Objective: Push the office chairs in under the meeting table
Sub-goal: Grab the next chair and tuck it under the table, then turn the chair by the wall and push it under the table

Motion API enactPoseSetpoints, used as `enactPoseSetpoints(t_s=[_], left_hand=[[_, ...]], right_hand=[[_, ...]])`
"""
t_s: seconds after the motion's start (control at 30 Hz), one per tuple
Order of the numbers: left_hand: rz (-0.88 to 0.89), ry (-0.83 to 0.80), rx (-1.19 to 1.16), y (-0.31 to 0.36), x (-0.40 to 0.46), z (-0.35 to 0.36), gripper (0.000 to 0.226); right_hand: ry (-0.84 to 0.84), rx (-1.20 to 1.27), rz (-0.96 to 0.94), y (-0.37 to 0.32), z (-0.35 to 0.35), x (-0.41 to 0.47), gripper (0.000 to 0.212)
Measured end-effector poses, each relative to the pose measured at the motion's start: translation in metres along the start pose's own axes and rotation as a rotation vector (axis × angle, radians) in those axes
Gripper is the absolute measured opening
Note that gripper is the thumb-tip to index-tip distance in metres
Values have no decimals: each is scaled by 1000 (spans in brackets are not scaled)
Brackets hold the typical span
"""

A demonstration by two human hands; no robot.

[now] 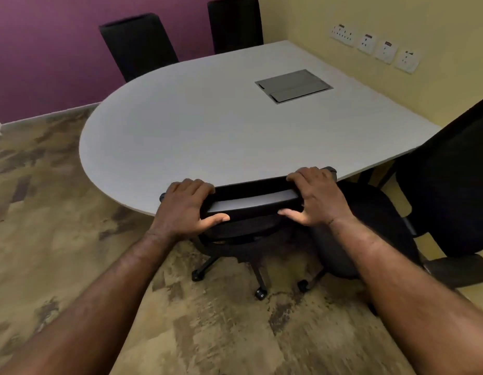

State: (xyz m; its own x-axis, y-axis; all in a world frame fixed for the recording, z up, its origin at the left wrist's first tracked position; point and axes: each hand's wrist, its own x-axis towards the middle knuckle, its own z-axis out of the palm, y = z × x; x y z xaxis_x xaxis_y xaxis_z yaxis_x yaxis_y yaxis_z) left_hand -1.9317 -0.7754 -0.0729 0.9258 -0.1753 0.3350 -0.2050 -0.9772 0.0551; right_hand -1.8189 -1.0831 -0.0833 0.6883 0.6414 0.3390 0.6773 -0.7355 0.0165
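A black office chair [251, 201] stands at the near edge of the grey meeting table [197, 131], its backrest top touching the table's rim and its seat under the tabletop. My left hand [186, 207] grips the left end of the backrest top. My right hand [316, 196] grips the right end. The chair's wheeled base [259, 282] shows on the carpet below. A second black chair [446, 196] stands at the right, partly out from the table. Two more black chairs [137, 44] [235, 23] sit at the far side, close to the table.
A metal cable hatch [293, 85] is set into the tabletop. Wall sockets [375, 47] line the yellow wall on the right. A purple wall runs behind the far chairs. Patterned brown carpet [59, 212] covers the floor to the left.
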Motion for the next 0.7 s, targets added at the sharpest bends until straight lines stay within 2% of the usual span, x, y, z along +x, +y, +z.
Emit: enactPoseSetpoints(t_s=[0.03,0.1,0.2,0.47,0.7], left_hand=[[0,50,-10,2,1,-5,79],[-11,129,-34,7,5,-20,97],[-5,172,-45,18,18,-45,111],[142,238,-39,44,43,-83,117],[241,207,-91,90,61,-80,116]], right_hand=[[35,-6,14,-5,-5,-4,91],[90,6,46,-14,-21,-7,118],[162,-16,98,-27,-52,-8,135],[311,-137,186,-28,-123,-36,142],[253,-229,328,1,-152,-90,142]])
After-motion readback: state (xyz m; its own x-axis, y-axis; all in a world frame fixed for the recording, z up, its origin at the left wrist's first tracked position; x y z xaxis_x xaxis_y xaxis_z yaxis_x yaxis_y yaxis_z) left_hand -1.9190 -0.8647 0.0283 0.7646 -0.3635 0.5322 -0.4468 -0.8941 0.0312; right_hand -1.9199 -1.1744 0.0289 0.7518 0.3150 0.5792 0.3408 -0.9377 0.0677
